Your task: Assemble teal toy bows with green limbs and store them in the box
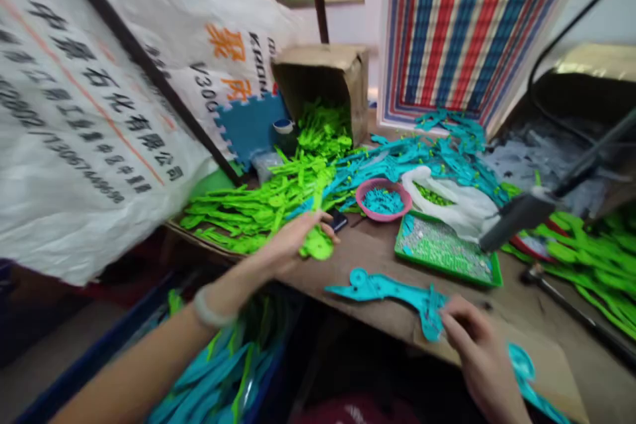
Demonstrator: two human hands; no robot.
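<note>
Head view: the left hand (293, 235) is closed on a green part (319, 245), its round end showing below the fingers and its long end reaching up against the green pile (258, 202), over the tabletop (365, 245) near its front edge. A small dark object (338, 220) lies just beside the fingertips.

The right hand (472, 338) is half curled at the right end of a blue part (392, 288). That part lies flat along the tabletop's front edge, its pointed end toward the left. Whether the fingers pinch it or merely rest against it, I cannot tell. A second blue part (521, 361) shows just right of this hand, partly hidden by it.

The step in hand seems to be handling two parts at once: the green one gripped at the pile, the blue one laid out at the front edge. A move from here would call for a firm left grip to draw the green part's long end free of its neighbours, and a light right hand to keep the blue part from slipping off the edge.

Toward the tabletop's back edge stand a box (360, 93) and a blue pile (460, 172); nearer are a pink bowl (382, 216) and a green tray (447, 270). A hammer (571, 308) lies toward the right.
</note>
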